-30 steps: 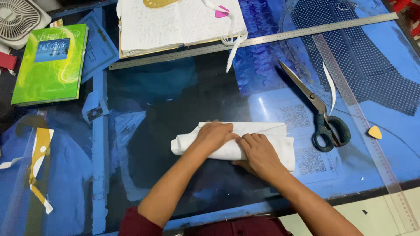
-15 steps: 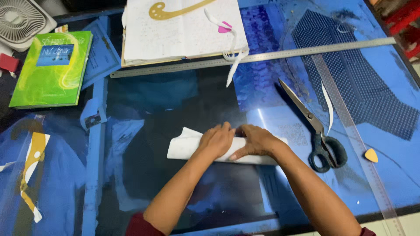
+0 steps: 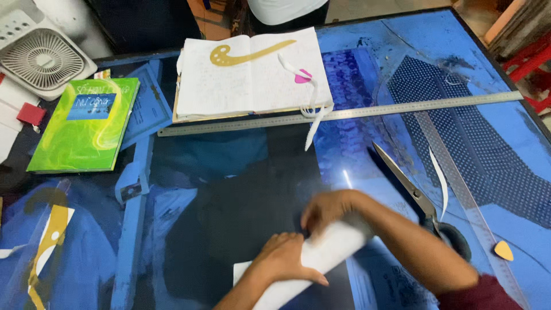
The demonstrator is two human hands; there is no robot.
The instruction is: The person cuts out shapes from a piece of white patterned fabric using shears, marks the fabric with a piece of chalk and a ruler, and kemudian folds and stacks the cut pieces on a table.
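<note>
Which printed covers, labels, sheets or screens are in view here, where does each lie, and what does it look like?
Green book: far left of the table, rectangular, bright green cover with yellow swirls and a blue label panel.
Open notebook: top centre, white handwritten pages, a gold curve ruler on it.
Printed sheets under glass: centre-right, blue-tinted.
No screens.

Head view, steep downward over blue glass-topped table (image 3: 367, 74).
Close above both hands at 6 o'clock; facing toward open white notebook (image 3: 252, 74) at 12 o'clock; no second view.
</note>
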